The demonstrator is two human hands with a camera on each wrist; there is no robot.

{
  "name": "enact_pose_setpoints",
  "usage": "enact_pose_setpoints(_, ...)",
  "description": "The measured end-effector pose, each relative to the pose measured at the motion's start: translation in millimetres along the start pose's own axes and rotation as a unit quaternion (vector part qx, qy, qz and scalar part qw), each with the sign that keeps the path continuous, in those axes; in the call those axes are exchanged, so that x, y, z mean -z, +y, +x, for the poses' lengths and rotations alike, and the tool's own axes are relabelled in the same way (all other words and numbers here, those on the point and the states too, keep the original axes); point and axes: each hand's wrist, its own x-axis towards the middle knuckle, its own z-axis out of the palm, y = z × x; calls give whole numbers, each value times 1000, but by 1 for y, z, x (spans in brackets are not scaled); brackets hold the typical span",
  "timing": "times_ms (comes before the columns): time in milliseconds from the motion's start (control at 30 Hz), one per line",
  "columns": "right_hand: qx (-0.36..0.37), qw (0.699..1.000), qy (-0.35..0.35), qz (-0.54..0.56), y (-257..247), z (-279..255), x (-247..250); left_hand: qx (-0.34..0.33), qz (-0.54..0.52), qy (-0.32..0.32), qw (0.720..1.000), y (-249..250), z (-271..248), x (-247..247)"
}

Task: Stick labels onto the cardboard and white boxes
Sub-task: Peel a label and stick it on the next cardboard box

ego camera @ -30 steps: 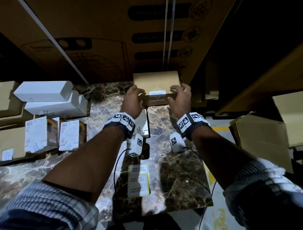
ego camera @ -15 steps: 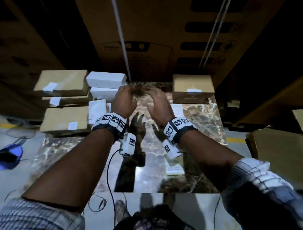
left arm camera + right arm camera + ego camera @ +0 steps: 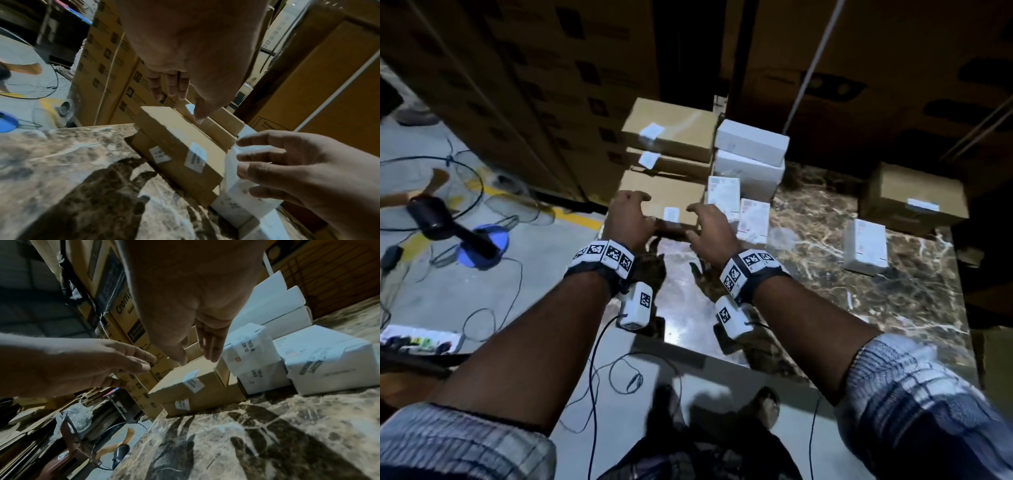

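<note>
On the left of the marble table (image 3: 825, 274), a front cardboard box (image 3: 657, 192) with a white label (image 3: 671, 214) lies on another flat cardboard box. My left hand (image 3: 631, 214) and right hand (image 3: 705, 222) hover over its near edge, fingers spread and holding nothing. In the left wrist view the same box (image 3: 176, 136) sits below my left hand (image 3: 172, 87), with my right hand (image 3: 287, 162) beside it. Small white boxes (image 3: 723, 192) stand just to its right, also labelled in the right wrist view (image 3: 251, 350). A labelled cardboard box (image 3: 914, 195) sits far right.
Two more labelled cardboard boxes (image 3: 674, 133) are stacked behind the front one, next to two long white boxes (image 3: 751, 142). A small white box (image 3: 864, 246) stands at the right. Tall cartons (image 3: 551, 85) wall the back. A floor fan (image 3: 434, 212) and cables lie left.
Both hands let go of the cardboard box they held at the back right and moved left to the stacked cardboard boxes. The head view swung left with them.
</note>
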Motion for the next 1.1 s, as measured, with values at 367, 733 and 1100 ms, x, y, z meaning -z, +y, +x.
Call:
enact_pose_setpoints(367, -93, 995, -15, -26, -9, 21, -39, 68, 0, -64, 996, -40, 19, -13)
enact_pose_setpoints(733, -150, 988, 28, 12, -21, 28, -62, 116, -82, -30, 989, -61, 34, -18)
enact_pose_setpoints(1100, -100, 986, 132, 24, -40, 2, -47, 126, -126, 92, 980, -63, 1, 0)
